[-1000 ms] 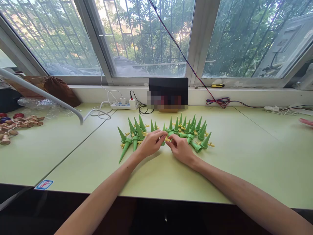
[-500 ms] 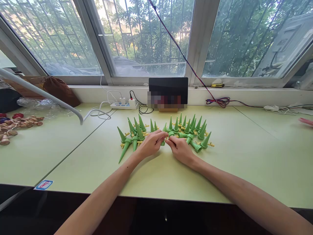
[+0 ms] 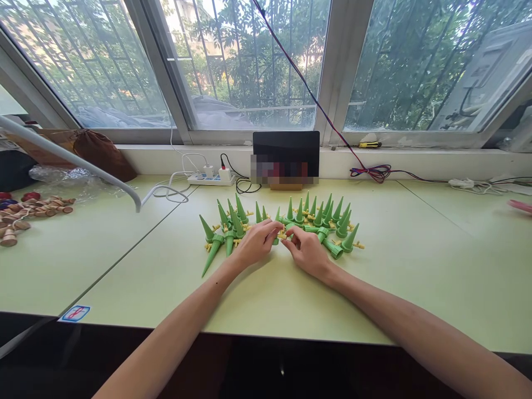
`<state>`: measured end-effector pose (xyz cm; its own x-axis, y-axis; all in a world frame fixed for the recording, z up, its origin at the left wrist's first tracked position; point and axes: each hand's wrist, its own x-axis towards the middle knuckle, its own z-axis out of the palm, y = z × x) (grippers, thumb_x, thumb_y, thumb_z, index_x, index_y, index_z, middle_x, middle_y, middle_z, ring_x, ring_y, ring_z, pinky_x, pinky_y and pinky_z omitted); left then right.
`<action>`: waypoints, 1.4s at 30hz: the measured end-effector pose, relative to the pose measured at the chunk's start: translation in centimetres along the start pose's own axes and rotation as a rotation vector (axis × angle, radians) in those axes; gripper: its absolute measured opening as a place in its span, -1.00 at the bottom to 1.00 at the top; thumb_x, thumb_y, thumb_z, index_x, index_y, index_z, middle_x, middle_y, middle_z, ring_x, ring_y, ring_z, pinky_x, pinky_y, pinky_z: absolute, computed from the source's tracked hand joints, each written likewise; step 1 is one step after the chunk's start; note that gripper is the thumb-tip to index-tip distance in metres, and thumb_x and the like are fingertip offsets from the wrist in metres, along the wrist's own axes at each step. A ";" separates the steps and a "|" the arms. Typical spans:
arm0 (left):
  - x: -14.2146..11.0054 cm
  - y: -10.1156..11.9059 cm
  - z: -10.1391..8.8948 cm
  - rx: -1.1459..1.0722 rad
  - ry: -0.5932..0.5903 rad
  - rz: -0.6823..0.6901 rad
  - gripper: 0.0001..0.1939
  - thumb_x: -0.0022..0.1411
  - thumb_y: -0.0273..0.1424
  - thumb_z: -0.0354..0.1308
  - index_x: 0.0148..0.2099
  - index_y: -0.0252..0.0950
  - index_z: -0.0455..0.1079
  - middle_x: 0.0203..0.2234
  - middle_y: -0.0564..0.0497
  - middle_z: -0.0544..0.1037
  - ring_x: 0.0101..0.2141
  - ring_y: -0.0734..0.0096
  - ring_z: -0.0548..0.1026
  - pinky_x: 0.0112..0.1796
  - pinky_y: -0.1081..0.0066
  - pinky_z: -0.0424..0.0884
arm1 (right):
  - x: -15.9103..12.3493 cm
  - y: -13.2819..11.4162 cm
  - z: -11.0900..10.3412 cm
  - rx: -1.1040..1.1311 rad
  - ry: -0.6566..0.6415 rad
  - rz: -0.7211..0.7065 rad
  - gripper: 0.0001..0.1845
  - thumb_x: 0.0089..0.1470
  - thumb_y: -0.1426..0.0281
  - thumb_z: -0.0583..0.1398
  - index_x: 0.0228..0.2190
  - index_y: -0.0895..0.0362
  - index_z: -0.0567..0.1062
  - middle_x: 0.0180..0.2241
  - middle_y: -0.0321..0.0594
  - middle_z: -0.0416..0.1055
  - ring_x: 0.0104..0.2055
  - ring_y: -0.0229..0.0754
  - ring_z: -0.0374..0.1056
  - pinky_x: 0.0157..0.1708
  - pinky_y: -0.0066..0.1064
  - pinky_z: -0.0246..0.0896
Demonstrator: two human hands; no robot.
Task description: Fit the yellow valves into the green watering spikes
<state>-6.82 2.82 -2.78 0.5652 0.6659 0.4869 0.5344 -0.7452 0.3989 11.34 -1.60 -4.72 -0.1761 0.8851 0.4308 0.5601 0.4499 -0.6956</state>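
My left hand (image 3: 258, 243) is closed on a green plant watering spike (image 3: 275, 241), mostly hidden behind its fingers. A small yellow valve (image 3: 282, 235) sticks out of this spike toward the right. Thumb and index finger of my right hand (image 3: 306, 248) curl round the valve's end; the exact contact is too small to make out. Several green spikes with yellow valves stand to the left, among them a tilted one (image 3: 213, 255). More stand in a cluster to the right, such as an upright spike (image 3: 350, 239) and a lying green piece (image 3: 333, 249).
Behind the spikes a dark tablet (image 3: 286, 148) leans on a small stand. A white power strip (image 3: 211, 178) with cables lies left of it. Wooden toys (image 3: 25, 219) and a brown bag (image 3: 102, 154) are at far left. Bundled wires (image 3: 372, 173) lie at the back right.
The fingertips of my right hand have parted a little and shifted, so more of the yellow valve shows. My left hand has stayed nearly in place with the spike.
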 end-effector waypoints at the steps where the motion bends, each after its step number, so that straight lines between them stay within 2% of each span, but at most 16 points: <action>1: 0.0 0.0 0.0 0.002 0.000 -0.002 -0.74 0.38 -0.44 -0.10 -0.11 -0.24 0.43 -0.39 0.01 0.45 -0.42 0.44 0.38 -0.36 0.46 0.26 | 0.0 0.0 0.0 0.001 0.000 -0.007 -0.88 0.20 0.32 0.16 -0.29 0.12 0.43 -0.55 -0.35 0.36 -0.52 -0.24 0.23 -0.45 -0.44 0.05; 9: 0.0 0.2 -0.1 -0.006 -0.029 0.016 -0.75 0.40 -0.44 -0.12 -0.11 -0.25 0.41 -0.39 0.01 0.44 -0.40 0.44 0.38 -0.35 0.46 0.25 | 0.0 0.0 -0.2 -0.017 -0.030 -0.090 -0.78 0.25 0.37 0.07 -0.47 0.08 0.28 -0.56 -0.37 0.23 -0.52 -0.26 0.09 -0.46 -0.44 -0.03; 15: 0.0 0.3 -0.1 -0.016 -0.018 0.032 -0.75 0.40 -0.44 -0.11 -0.12 -0.26 0.41 -0.37 0.00 0.46 -0.40 0.45 0.39 -0.35 0.46 0.27 | 0.0 -0.1 -0.3 -0.070 -0.043 -0.078 -0.66 0.28 0.33 0.04 -0.55 0.08 0.20 -0.58 -0.33 0.20 -0.54 -0.25 0.07 -0.47 -0.41 -0.05; 22: -0.1 0.4 0.0 -0.019 -0.013 0.044 -0.75 0.39 -0.45 -0.11 -0.11 -0.25 0.41 -0.35 -0.01 0.47 -0.38 0.44 0.41 -0.35 0.46 0.29 | 0.0 -0.1 -0.1 -0.109 -0.050 -0.061 -0.63 0.29 0.31 0.01 -0.57 0.07 0.17 -0.61 -0.33 0.18 -0.57 -0.24 0.05 -0.48 -0.39 -0.06; 35: -0.1 0.4 0.1 -0.020 -0.003 0.052 -0.77 0.39 -0.48 -0.12 -0.12 -0.26 0.38 -0.36 -0.01 0.46 -0.40 0.45 0.39 -0.35 0.45 0.29 | 0.0 0.0 0.1 -0.124 -0.048 -0.032 -0.63 0.31 0.30 0.00 -0.55 0.07 0.25 -0.62 -0.33 0.22 -0.58 -0.25 0.09 -0.49 -0.40 -0.07; 42: -0.1 0.3 0.2 -0.025 -0.025 0.024 -0.77 0.39 -0.47 -0.13 -0.14 -0.27 0.37 -0.33 -0.03 0.50 -0.35 0.40 0.42 -0.30 0.42 0.32 | -0.2 -0.4 0.0 -0.121 -0.031 -0.063 -0.75 0.32 0.28 0.01 -0.31 0.09 0.41 -0.55 -0.31 0.36 -0.55 -0.22 0.23 -0.47 -0.42 -0.01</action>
<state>-6.58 2.53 -2.81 0.5931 0.6486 0.4770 0.5049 -0.7611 0.4071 11.13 -1.97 -4.51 -0.2381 0.8597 0.4519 0.6401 0.4889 -0.5927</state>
